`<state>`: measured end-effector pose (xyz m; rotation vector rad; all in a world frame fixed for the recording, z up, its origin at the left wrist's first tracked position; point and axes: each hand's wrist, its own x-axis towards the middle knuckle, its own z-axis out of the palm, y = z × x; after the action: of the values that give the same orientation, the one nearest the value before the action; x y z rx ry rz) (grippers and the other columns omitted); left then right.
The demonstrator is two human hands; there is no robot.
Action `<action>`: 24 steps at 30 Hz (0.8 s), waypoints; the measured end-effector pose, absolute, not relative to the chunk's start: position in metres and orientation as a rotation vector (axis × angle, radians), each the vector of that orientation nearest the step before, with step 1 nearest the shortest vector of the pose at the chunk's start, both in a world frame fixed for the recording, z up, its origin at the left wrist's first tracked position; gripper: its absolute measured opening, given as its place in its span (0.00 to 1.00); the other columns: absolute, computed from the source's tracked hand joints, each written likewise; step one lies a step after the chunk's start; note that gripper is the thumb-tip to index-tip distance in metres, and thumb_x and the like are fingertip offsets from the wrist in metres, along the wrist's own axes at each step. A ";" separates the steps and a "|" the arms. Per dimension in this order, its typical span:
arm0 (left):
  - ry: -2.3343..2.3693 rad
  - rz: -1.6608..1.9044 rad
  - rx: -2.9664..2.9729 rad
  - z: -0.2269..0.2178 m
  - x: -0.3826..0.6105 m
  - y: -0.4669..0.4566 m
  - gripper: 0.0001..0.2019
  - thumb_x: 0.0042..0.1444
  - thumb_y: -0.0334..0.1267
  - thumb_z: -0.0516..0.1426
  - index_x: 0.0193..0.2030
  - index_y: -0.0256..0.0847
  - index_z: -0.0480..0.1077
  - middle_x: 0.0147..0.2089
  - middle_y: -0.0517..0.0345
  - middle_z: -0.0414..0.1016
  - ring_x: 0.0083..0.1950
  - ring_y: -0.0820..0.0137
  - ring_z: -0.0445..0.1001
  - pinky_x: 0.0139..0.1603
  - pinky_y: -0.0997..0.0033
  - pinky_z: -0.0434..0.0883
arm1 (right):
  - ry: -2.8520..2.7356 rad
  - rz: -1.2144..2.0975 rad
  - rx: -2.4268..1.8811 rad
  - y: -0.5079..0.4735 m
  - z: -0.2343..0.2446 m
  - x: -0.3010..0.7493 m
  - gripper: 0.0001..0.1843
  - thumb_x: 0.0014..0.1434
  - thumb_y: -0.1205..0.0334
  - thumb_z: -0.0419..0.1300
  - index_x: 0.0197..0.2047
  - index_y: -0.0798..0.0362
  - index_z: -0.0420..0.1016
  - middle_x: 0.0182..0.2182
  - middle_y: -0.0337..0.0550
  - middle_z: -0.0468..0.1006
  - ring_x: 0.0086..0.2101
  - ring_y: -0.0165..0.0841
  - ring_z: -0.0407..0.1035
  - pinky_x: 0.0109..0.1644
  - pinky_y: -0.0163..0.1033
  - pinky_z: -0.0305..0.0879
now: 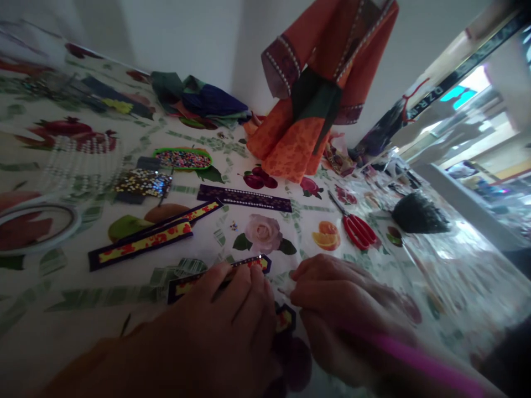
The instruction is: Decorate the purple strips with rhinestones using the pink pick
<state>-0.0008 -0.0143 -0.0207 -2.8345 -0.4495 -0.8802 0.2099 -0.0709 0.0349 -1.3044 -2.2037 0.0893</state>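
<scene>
My left hand (232, 309) lies over a narrow dark-edged strip with a yellow and red pattern (262, 263), its fingers bent together and holding the strip against the table. Small shiny beads line the strip's upper edge. A second pointed end of such a strip (285, 319) shows just below, between my hands. Closed in a pinch, my right hand (344, 304) is right beside the strip's pointed end. A thin tip pokes out from its fingers, and a blurred pink stick-like thing (406, 354) runs along the hand. The pinched part is mostly hidden.
Two similar yellow-red strips (145, 243) and a purple beaded strip (249, 198) lie ahead. Beyond are a green-rimmed tray of beads (182, 158), gold sequins (143, 182), strung pearls (83, 160), red-handled scissors (359, 231), a round hoop (74, 221) and an orange costume (294, 143).
</scene>
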 end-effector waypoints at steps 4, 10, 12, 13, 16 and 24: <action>-0.490 -0.875 -2.794 -0.019 0.002 -0.012 0.24 0.77 0.39 0.40 0.47 0.37 0.78 0.46 0.48 0.85 0.50 0.54 0.73 0.55 0.49 0.62 | -2.201 0.241 -1.235 -0.057 0.038 0.215 0.14 0.70 0.68 0.53 0.57 0.49 0.70 0.38 0.44 0.84 0.35 0.36 0.80 0.38 0.42 0.79; -0.415 -0.929 -2.836 -0.020 0.001 -0.008 0.23 0.77 0.40 0.43 0.47 0.37 0.80 0.45 0.48 0.86 0.48 0.54 0.76 0.54 0.49 0.62 | -2.253 0.274 -1.241 -0.048 0.027 0.216 0.13 0.72 0.68 0.53 0.57 0.52 0.70 0.35 0.45 0.79 0.33 0.37 0.72 0.36 0.43 0.73; -0.435 -0.891 -2.862 -0.020 0.000 -0.006 0.23 0.77 0.41 0.43 0.49 0.37 0.80 0.46 0.48 0.86 0.49 0.53 0.77 0.54 0.49 0.62 | -2.254 0.278 -1.251 -0.048 0.022 0.214 0.12 0.72 0.67 0.54 0.56 0.53 0.70 0.37 0.47 0.80 0.34 0.38 0.70 0.37 0.44 0.71; -0.430 -0.880 -2.862 -0.020 0.000 -0.006 0.23 0.77 0.43 0.44 0.49 0.37 0.80 0.46 0.48 0.86 0.49 0.52 0.77 0.54 0.49 0.62 | -2.259 0.283 -1.253 -0.048 0.021 0.214 0.11 0.72 0.67 0.55 0.55 0.54 0.71 0.38 0.48 0.80 0.34 0.38 0.70 0.38 0.44 0.71; -0.396 -0.878 -2.842 -0.021 0.000 -0.005 0.23 0.76 0.44 0.44 0.49 0.39 0.79 0.47 0.49 0.87 0.49 0.52 0.78 0.56 0.48 0.61 | -2.292 0.273 -1.239 -0.046 0.020 0.212 0.10 0.72 0.67 0.54 0.53 0.57 0.71 0.36 0.49 0.80 0.33 0.38 0.69 0.38 0.44 0.69; -0.392 -0.967 -2.826 -0.019 0.001 -0.006 0.23 0.76 0.42 0.45 0.45 0.37 0.81 0.44 0.46 0.87 0.46 0.51 0.79 0.52 0.48 0.64 | -2.363 0.105 -1.186 -0.043 0.021 0.209 0.13 0.75 0.66 0.49 0.52 0.60 0.72 0.29 0.47 0.76 0.29 0.38 0.67 0.34 0.43 0.66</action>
<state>0.0012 -0.0058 -0.0186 -2.8257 -0.3919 -0.9667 0.2085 -0.0426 0.0213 -1.1858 -2.3633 0.1053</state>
